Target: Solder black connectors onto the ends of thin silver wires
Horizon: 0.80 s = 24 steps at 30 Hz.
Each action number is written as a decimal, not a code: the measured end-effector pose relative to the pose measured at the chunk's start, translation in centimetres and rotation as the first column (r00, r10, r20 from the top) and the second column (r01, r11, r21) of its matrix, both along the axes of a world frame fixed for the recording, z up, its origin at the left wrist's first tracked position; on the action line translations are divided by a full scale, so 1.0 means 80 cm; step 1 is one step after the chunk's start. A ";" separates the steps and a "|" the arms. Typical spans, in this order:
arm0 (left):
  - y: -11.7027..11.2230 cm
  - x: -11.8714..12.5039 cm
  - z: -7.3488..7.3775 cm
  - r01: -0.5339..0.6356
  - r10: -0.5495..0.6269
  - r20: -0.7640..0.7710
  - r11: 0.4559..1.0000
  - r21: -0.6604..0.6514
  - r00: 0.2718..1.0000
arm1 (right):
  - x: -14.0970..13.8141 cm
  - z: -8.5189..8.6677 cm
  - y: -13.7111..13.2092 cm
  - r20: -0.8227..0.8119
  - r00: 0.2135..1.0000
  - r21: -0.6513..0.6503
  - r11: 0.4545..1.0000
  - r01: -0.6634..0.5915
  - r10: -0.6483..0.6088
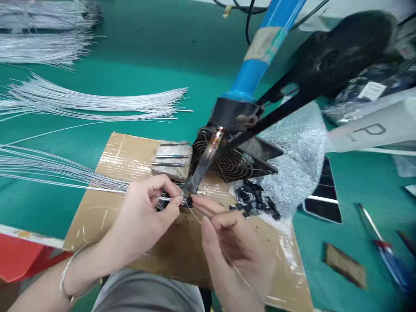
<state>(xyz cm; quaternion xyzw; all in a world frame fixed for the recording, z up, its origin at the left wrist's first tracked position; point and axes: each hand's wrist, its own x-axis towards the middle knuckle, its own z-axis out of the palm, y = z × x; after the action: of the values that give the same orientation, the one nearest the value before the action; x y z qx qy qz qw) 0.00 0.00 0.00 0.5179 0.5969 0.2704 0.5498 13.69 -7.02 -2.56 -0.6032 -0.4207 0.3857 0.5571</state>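
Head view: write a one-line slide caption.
Left hand holds white wires, right hand a thin strand, near a blue-handled soldering iron.

A green worktop point(208, 82) carries a sheet of brown cardboard point(112, 151). Behind the cardboard, to its left, lie a loose bunch of pale wires point(107, 100) and, farther back, stacked wire bundles point(42, 45). Another bunch point(100, 178) crosses its left edge. Right of it rest a dark phone point(326, 180), a brown block point(345, 265) and a blue-handled tool point(393, 264).

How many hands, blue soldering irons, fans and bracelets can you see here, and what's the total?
Hands: 2, left hand and right hand
Blue soldering iron: 1
Fan: 1
Bracelet: 1
Total: 5
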 end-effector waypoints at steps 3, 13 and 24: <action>0.001 0.002 0.000 -0.014 0.014 -0.005 1.000 0.023 1.000 | 0.001 0.000 0.001 -0.001 1.000 -0.023 1.000 0.005 -0.005; 0.008 0.006 0.006 -0.022 0.024 -0.036 0.999 0.044 0.999 | 0.020 -0.005 0.010 0.067 0.994 0.063 0.994 -0.090 0.085; 0.009 0.006 0.007 -0.030 0.031 -0.014 0.999 0.043 0.999 | 0.017 -0.002 0.010 0.029 0.998 0.075 0.995 -0.059 0.057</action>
<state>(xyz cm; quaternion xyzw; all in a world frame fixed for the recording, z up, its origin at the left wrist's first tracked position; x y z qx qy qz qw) 0.44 0.72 0.55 0.5223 0.6030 0.2874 0.5301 15.03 -6.19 -2.69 -0.5743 -0.4596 0.3773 0.5626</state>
